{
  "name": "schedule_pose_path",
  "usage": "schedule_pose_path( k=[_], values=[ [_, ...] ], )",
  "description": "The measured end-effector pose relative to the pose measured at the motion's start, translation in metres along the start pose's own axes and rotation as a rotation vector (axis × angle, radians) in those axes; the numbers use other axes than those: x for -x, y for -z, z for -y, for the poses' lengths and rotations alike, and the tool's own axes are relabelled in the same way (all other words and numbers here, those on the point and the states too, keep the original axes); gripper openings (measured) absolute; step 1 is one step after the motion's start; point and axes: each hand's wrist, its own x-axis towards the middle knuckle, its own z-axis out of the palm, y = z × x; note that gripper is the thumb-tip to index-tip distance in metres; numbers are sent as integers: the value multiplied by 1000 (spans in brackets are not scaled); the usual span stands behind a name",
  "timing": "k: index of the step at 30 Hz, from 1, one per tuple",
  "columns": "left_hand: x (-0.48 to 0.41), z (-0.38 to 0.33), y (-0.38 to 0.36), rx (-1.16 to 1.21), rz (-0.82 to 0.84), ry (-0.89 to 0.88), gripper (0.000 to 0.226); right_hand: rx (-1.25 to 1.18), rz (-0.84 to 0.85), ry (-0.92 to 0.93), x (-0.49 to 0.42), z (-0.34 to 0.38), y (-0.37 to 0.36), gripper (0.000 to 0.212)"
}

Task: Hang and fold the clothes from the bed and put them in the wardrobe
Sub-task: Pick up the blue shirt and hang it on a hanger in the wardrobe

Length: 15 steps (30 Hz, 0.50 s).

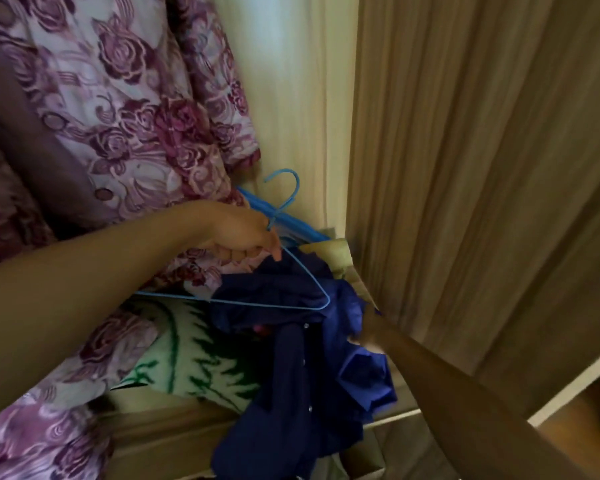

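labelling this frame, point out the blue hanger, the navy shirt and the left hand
blue hanger [296,188]: head view, on its hook
navy shirt [291,358]: head view, on its front
left hand [236,233]: head view, on its back

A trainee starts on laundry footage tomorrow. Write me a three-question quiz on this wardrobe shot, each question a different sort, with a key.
1. Multiple choice: what does the left hand hold? A) a blue wire hanger B) a wooden hanger C) a folded towel
2. True or false: the right hand grips the purple floral garment.
3. Fill in: the cloth left of the navy buttoned shirt is pale with a ____ pattern.
Key: 1 A; 2 false, it grips the navy buttoned shirt; 3 green.
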Motion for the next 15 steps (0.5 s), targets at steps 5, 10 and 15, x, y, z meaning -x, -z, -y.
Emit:
schedule_pose_path(
  k=[5,10,15],
  values=[
    [-12,2,-13,24,80,-6,28,-35,-23,-23,-18,-10,-3,51],
    [-25,12,-21,137,82,-3,29,-355,-356,65,-27,-1,16,14],
    [-36,12,-25,168,-1,-80,29,-688,-561,294,-9,55,95,24]
  ],
)
